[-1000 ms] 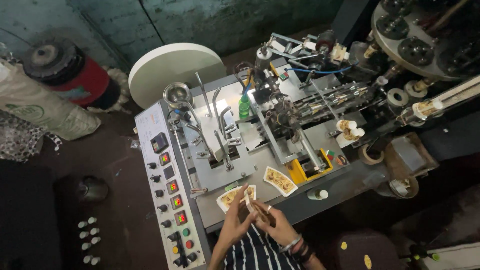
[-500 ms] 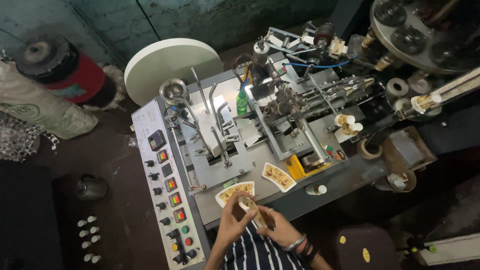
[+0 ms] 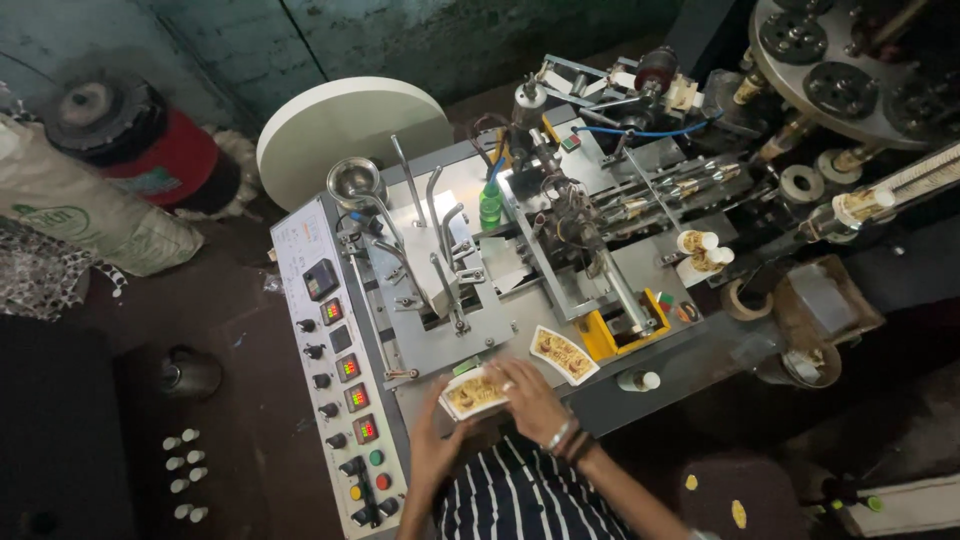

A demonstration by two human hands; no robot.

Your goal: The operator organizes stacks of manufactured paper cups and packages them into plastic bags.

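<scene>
— Moved since the prior frame: both hands have squared the printed paper blanks (image 3: pixel 474 393) into one stack at the machine table's (image 3: pixel 520 330) front edge.

— Grip?

— Left hand (image 3: pixel 432 445) cups the stack from below; right hand (image 3: pixel 528 398) presses its fingers on top. A second stack of blanks (image 3: pixel 563 354) lies just beside, near the control panel (image 3: pixel 335 370).

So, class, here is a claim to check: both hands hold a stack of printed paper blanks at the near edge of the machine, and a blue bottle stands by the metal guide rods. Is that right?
Not quite. The bottle by the metal guide rods is green, not blue, as the head view shows. The rest holds: the left hand and right hand hold a stack of printed paper blanks at the machine's near edge.
</scene>
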